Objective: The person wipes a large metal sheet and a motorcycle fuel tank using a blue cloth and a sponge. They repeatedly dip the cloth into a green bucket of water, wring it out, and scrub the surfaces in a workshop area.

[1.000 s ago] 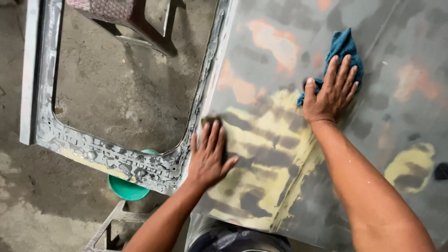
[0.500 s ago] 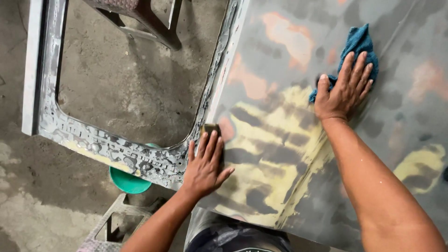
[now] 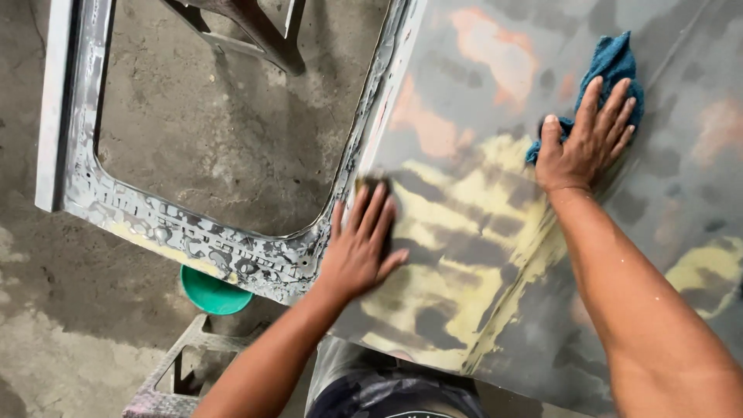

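Note:
A grey car door panel (image 3: 495,70) with yellow filler patches and orange-pink primer spots lies flat in front of me. My left hand (image 3: 360,248) presses a dark sanding pad (image 3: 377,188) flat against the panel near the window frame's corner. Only the pad's top edge shows past the fingertips. My right hand (image 3: 584,139) rests flat on a blue cloth (image 3: 615,66) further up the panel, fingers spread over it.
The door's window frame (image 3: 193,232) opens onto bare concrete floor. A green bowl (image 3: 210,292) sits on the floor under the frame's edge. A metal stand (image 3: 166,371) is at lower left, and another stand's legs (image 3: 255,35) show through the opening.
The view has shifted slightly. My left hand with the pad has slid a little up and right on the panel. My right hand stays on the blue cloth.

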